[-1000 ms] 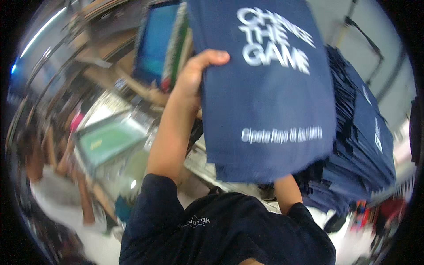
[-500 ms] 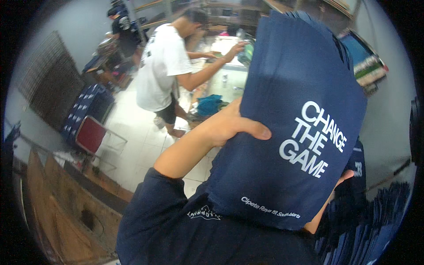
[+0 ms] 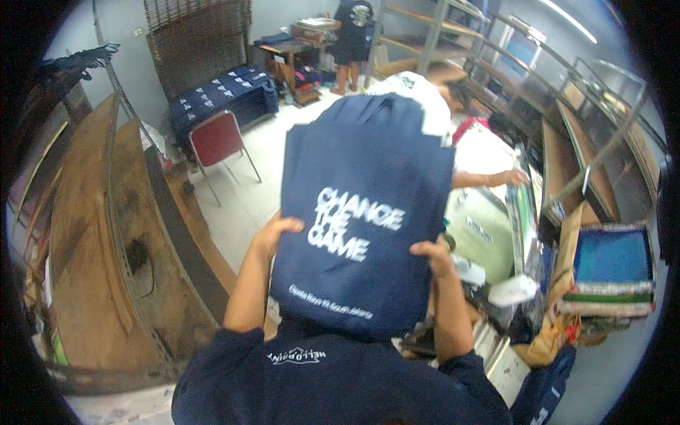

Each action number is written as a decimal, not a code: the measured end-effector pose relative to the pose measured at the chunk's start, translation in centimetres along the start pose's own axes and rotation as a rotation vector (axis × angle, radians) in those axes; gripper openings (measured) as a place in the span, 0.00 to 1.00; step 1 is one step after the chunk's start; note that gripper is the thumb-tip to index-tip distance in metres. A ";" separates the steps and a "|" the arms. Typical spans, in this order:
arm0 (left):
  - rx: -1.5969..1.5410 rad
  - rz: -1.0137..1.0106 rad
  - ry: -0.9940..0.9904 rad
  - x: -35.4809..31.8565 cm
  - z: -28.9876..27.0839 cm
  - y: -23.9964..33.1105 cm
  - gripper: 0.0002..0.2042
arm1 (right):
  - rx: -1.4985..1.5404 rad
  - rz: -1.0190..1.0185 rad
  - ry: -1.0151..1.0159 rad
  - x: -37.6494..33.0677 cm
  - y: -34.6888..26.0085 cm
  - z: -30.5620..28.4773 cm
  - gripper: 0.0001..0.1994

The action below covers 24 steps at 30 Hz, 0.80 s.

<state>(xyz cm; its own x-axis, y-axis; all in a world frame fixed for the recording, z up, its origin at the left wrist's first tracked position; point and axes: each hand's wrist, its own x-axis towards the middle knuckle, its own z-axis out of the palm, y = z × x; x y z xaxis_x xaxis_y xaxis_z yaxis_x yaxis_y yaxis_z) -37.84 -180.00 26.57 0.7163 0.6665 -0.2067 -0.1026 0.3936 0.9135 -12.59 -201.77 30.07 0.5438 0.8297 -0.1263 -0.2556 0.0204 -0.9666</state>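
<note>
A thick stack of navy fabric pieces (image 3: 368, 166), apparently flat cloth bags, is held up in front of my chest. White lettering is printed on the front piece, and the upper edges fan out unevenly. My left hand (image 3: 275, 235) grips the stack's left side, thumb on the front and fingers hidden behind. On the opposite side, my right hand (image 3: 437, 256) clasps the edge the same way, with its thumb over the front face. Both hands are closed on the stack, which is slightly blurred.
A person in a white shirt (image 3: 421, 92) leans over a table (image 3: 471, 234) beyond the stack. Another person (image 3: 350, 39) stands at the back. A red chair (image 3: 216, 138) and wooden boards (image 3: 92, 262) are on the left; framed screens (image 3: 613, 258) and shelves (image 3: 574, 152) stand right.
My view has swung left. The stack has gone from tilted and close at the right to more upright in the middle. My right hand, mostly hidden before, now shows at its right edge.
</note>
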 end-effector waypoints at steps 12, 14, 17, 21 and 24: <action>-0.091 0.032 0.188 7.5 -12.6 -1.2 0.40 | 0.221 0.326 -0.481 24.8 10.9 4.1 0.44; 0.016 0.174 0.253 11.7 -13.7 -3.7 0.38 | 0.058 0.285 -0.494 28.2 14.7 7.6 0.44; -0.012 0.065 0.396 13.3 -15.9 -5.3 0.39 | -0.090 0.380 -0.469 30.5 15.5 11.1 0.40; -0.008 -0.004 0.401 13.0 -16.3 -0.7 0.39 | -0.013 0.534 -0.448 34.5 15.1 12.3 0.32; -0.200 0.057 0.396 13.3 -20.6 -2.0 0.38 | 0.141 0.607 -0.538 37.4 12.5 13.6 0.30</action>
<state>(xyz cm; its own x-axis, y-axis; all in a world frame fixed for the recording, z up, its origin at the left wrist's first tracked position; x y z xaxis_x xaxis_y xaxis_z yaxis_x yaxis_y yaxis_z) -42.35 -158.85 14.77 0.3902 0.8665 -0.3113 -0.2937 0.4376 0.8498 -6.36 -162.88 16.27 -0.1695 0.8720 -0.4592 -0.4996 -0.4777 -0.7227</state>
